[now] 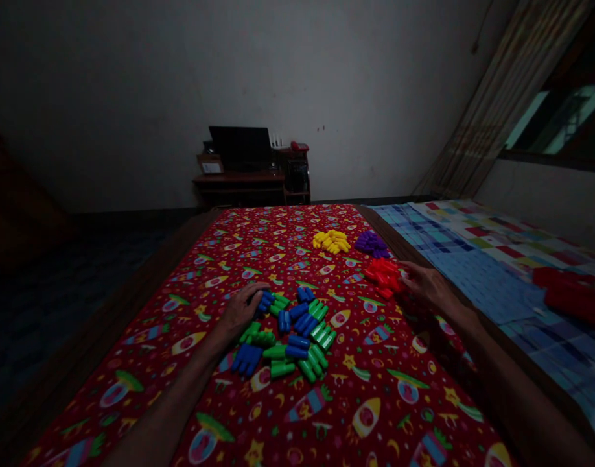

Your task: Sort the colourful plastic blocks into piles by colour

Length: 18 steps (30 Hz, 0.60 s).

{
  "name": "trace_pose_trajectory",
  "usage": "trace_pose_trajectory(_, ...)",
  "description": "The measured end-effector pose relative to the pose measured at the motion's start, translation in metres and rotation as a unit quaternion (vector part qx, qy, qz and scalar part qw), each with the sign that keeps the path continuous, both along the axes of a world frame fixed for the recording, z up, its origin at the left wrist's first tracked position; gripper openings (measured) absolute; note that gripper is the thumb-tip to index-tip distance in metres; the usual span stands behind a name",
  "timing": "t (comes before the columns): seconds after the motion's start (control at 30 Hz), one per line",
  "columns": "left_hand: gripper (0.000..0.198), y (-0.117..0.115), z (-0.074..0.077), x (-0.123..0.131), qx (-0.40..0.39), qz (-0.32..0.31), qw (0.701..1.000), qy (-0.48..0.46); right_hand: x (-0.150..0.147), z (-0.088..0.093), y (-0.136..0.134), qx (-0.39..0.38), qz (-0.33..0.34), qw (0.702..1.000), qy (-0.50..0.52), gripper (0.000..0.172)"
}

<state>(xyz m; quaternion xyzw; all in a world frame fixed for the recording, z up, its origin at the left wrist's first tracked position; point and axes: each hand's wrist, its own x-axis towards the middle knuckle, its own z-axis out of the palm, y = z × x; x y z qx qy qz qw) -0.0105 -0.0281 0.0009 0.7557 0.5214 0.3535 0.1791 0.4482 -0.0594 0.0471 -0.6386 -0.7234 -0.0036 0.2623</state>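
A loose pile of blue plastic pieces (246, 359) and green plastic pieces (323, 335), made of joined short tubes, lies on the red printed cloth (346, 415). At the pile's far left edge, my left hand (240, 306) has its fingers curled around a blue piece (265, 301). My right hand (431, 285) is at the right side of a heap of red plastic pieces (382, 275). Its thumb and fingers are closed at a red piece, mostly hidden by the fingers. Beyond the red heap lie a yellow heap (332, 241) and a purple heap (372, 244).
The cloth covers a long surface with a brown border. To the right is a bed-like surface with a blue checked cover (453, 259) and a red garment (570, 295). A desk with a dark monitor (242, 148) stands against the far wall. A curtain (492, 97) hangs beside the window.
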Motion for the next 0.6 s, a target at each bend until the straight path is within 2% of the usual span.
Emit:
trace_pose_trajectory(0.1,0.042,0.000,0.000,0.000,0.003,-0.005,1.000,0.008,-0.014,0.011,-0.006,0.048,0.025,0.998,0.018,0.039)
trace_pose_trajectory(0.17,0.041,0.000,0.000,0.001,0.004,-0.006,1.000,0.008,-0.037,0.016,-0.010,0.058,0.072,0.995,0.048,0.035)
trace_pose_trajectory(0.27,0.042,-0.001,0.001,0.001,0.003,-0.007,1.000,0.000,-0.090,0.016,-0.010,0.008,0.183,0.980,0.080,0.030)
trace_pose_trajectory(0.33,0.043,-0.002,0.002,0.001,-0.006,-0.008,1.000,-0.005,-0.131,0.010,-0.005,-0.044,0.248,0.966,0.052,0.031)
trace_pose_trajectory(0.47,0.043,-0.005,0.004,0.002,-0.025,-0.010,1.000,-0.006,-0.196,-0.005,0.018,-0.103,0.263,0.958,-0.054,0.038)
trace_pose_trajectory(0.6,0.042,-0.008,0.006,0.002,-0.033,-0.043,0.998,-0.008,-0.219,-0.012,0.039,-0.126,0.271,0.953,-0.047,0.035)
